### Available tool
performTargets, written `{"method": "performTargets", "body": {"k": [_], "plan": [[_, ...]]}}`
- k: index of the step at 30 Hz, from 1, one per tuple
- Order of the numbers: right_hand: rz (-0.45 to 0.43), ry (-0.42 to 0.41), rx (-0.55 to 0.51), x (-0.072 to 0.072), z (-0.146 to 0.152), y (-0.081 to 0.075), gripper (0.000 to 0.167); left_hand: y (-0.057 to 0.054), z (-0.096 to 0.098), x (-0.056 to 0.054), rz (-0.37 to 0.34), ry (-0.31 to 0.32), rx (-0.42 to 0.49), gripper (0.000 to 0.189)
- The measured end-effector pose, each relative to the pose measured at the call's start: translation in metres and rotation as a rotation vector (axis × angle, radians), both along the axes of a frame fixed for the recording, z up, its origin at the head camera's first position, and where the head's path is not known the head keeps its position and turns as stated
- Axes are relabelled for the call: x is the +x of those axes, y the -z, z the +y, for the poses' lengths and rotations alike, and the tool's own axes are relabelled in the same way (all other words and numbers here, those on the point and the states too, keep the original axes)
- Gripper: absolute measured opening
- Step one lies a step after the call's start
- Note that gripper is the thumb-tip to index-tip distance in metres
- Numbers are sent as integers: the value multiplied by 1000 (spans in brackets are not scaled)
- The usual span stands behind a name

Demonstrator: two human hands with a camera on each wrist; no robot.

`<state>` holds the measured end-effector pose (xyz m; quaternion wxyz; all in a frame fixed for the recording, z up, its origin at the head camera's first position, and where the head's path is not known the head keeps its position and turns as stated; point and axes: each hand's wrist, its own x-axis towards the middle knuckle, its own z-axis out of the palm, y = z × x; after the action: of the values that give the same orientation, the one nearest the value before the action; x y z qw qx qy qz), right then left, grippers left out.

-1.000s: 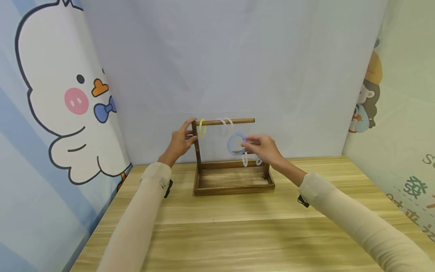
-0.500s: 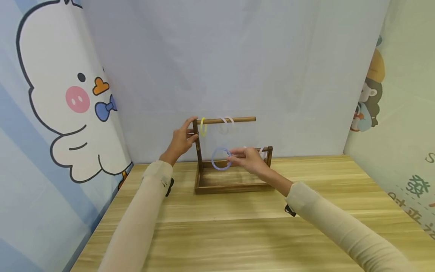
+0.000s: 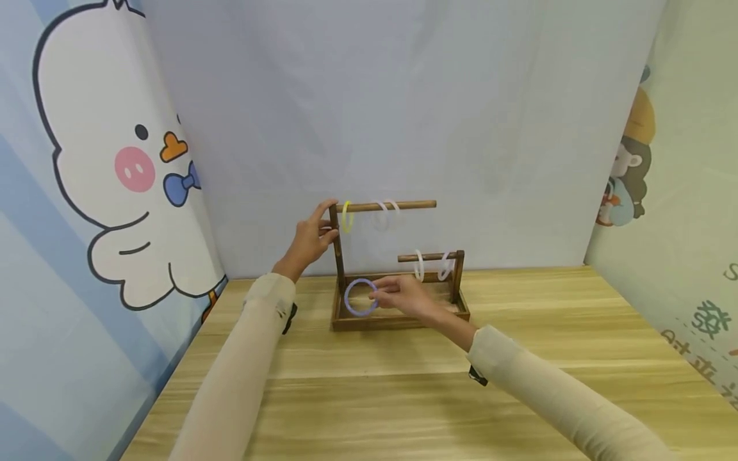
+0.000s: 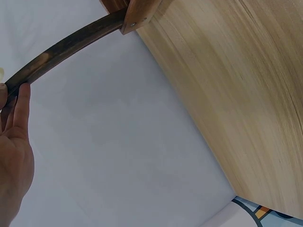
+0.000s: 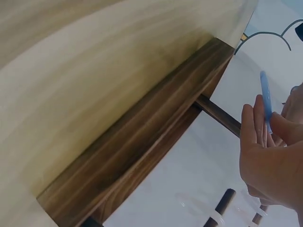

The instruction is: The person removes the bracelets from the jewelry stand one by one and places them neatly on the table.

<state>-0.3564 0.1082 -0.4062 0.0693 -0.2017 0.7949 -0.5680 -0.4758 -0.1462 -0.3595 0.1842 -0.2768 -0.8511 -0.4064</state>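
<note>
A blue bangle (image 3: 346, 298) is pinched by my right hand (image 3: 406, 296), held in front of the wooden rack's tray. In the right wrist view the bangle (image 5: 266, 97) appears edge-on between thumb and fingers. My left hand (image 3: 309, 243) grips the top of the rack's tall left post (image 3: 339, 259), its index finger near the upper end. The left wrist view shows the fingers on both sides of that post (image 4: 71, 47). From the upper bar (image 3: 418, 205) hang a yellow bangle (image 3: 344, 219) and two pale bangles (image 3: 382, 218). Two whitish bangles (image 3: 420, 266) hang from the lower bar (image 3: 407, 258).
The rack's shallow tray (image 3: 375, 325) stands on a wood-grain table (image 3: 357, 397). A pale curtain (image 3: 461, 128) hangs close behind it. Printed cloths with cartoon figures border the left and right sides.
My right hand has carried the blue bangle down and left, from near the lower bar to in front of the tray. The left hand keeps its grip on the post.
</note>
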Motion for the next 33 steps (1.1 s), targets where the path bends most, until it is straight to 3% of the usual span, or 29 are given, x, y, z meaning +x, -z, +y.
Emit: {"method": "performTargets", "body": {"k": [4, 8, 13, 17, 33], "plan": [[0, -25, -32, -2, -11, 9, 31, -3, -1, 0, 16, -7, 9, 72], [-19, -37, -65, -2, -19, 21, 30, -5, 1, 3, -10, -4, 28, 72], [-69, -47, -16, 4, -22, 36, 31, -5, 6, 4, -38, -11, 6, 71], [-86, -59, 3, 7, -26, 44, 31, -4, 8, 4, -15, -22, -15, 73], [-65, -104, 14, 10, -39, 54, 28, -3, 2, 7, -47, -34, 9, 73]]}}
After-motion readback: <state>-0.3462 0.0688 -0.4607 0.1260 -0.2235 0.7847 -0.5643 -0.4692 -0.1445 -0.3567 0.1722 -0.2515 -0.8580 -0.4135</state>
